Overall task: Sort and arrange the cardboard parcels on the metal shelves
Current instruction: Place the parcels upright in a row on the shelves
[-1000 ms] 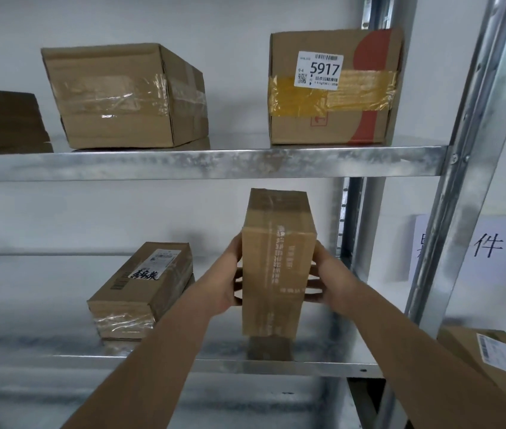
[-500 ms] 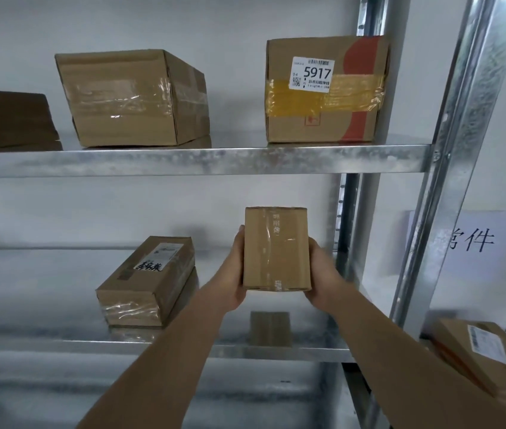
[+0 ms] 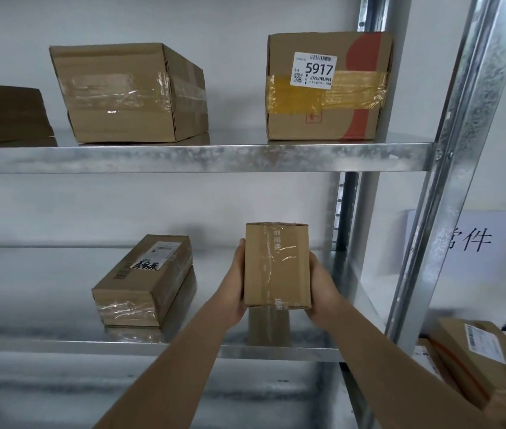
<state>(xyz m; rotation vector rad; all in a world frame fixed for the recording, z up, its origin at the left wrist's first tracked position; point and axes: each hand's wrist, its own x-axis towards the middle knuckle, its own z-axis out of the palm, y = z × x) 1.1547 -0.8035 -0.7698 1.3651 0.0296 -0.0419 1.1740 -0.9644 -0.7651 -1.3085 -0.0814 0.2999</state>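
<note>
While a labelled flat parcel point(image 3: 145, 281) lies at left on the lower shelf point(image 3: 59, 346), left hand point(image 3: 235, 284) & right hand point(image 3: 322, 292) clamp a small taped parcel point(image 3: 277, 264) btwn them, fingers curled on its sides, upright, just above the shelf. Upper shelf point(image 3: 183, 157): plain box point(image 3: 127, 94), then box w/ 5917 label point(image 3: 327, 86).

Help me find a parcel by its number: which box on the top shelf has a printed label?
The right-hand box, labelled 5917 across yellow tape; the other two show none.
</note>
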